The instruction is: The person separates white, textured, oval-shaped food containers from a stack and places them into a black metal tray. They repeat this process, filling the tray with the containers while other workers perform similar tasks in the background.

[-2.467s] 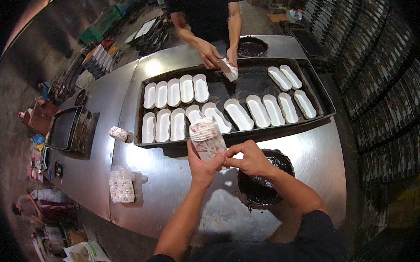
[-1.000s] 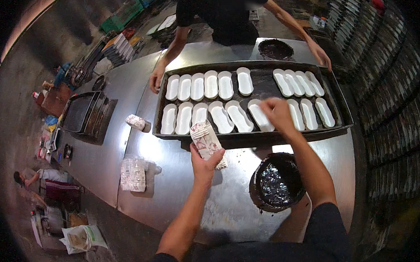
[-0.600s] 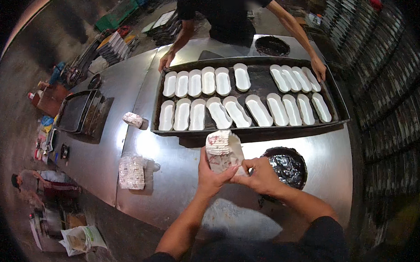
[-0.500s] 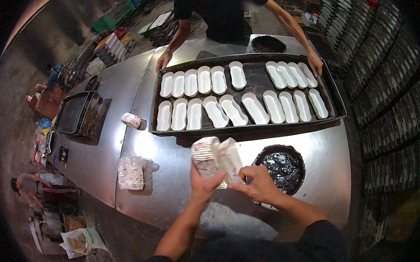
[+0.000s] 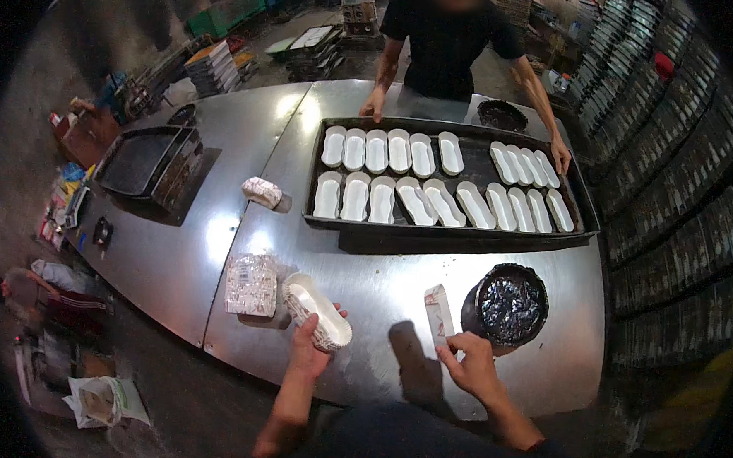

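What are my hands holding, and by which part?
Left hand: a stack of paper liners, by its sides. Right hand: a paper liner, by its near end.

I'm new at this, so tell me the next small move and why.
Probably carry the liner to the tray: its far side has bare space just right of middle, and the right hand holds the liner apart from the stack in the left hand.

Head-worn fisheye, close above metal table (image 5: 364,272), facing down and forward; reach unclear toward dark rim
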{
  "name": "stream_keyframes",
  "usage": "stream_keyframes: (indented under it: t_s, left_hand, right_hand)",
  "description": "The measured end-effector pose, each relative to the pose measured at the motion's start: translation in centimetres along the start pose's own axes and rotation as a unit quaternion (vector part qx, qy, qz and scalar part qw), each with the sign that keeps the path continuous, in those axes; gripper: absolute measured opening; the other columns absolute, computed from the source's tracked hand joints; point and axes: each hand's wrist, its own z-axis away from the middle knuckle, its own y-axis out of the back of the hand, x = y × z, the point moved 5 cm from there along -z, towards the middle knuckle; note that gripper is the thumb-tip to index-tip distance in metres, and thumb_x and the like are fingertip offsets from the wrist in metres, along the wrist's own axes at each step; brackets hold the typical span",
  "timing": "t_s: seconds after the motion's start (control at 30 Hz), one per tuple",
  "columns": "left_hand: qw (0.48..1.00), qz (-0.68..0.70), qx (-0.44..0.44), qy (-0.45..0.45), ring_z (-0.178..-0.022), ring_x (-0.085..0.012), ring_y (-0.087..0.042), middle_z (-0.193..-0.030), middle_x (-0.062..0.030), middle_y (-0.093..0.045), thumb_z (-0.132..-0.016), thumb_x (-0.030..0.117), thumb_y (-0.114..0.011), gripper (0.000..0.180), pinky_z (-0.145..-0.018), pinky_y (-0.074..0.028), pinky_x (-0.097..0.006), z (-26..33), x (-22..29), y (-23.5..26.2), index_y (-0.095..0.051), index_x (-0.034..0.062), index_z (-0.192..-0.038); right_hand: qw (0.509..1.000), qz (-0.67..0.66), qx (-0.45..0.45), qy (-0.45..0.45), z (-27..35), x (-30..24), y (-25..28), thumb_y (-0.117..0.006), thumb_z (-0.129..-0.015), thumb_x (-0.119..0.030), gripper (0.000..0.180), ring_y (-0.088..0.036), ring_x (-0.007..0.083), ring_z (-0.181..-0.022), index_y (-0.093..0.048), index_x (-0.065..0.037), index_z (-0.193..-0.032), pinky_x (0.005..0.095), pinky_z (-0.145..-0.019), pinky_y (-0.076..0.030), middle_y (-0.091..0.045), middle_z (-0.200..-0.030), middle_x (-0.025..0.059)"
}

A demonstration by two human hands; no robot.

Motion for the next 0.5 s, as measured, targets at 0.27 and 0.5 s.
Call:
stream_keyframes:
  t_s: [0.27, 0.5]
  left_hand:
    - [0.989, 0.107, -0.001, 0.105, -0.114, -0.0297, -0.063, -0.126, -0.0176, -0.061, -0.098, 0.024, -0.059, 0.048, -0.101, -0.051, -0.049, 3.9, 5.9, 7.8, -0.046, -0.0012, -0.138]
    - [0.988, 0.058, 0.001, 0.145, -0.103, -0.0282, -0.068, -0.118, -0.015, -0.064, -0.09, 0.022, -0.073, 0.057, -0.089, -0.059, -0.046, -0.2, 9.4, 3.9, -0.047, 0.0019, -0.136]
  right_hand:
    - [0.992, -0.094, 0.076, 0.026, -3.1, -8.7, -6.7, -0.07, -0.078, 0.001, 0.006, -0.064, 0.0214, -0.076, -0.065, 0.001, -0.081, 0.033, -0.075, -0.05, -0.066, -0.078, 0.0108]
    - [0.989, 0.092, 0.107, 0.045, -3.7, -13.4, -7.1, -0.066, -0.083, 0.002, 0.004, -0.056, 0.027, -0.065, -0.063, 0.004, -0.083, 0.0345, -0.064, -0.044, -0.058, -0.074, 0.0151]
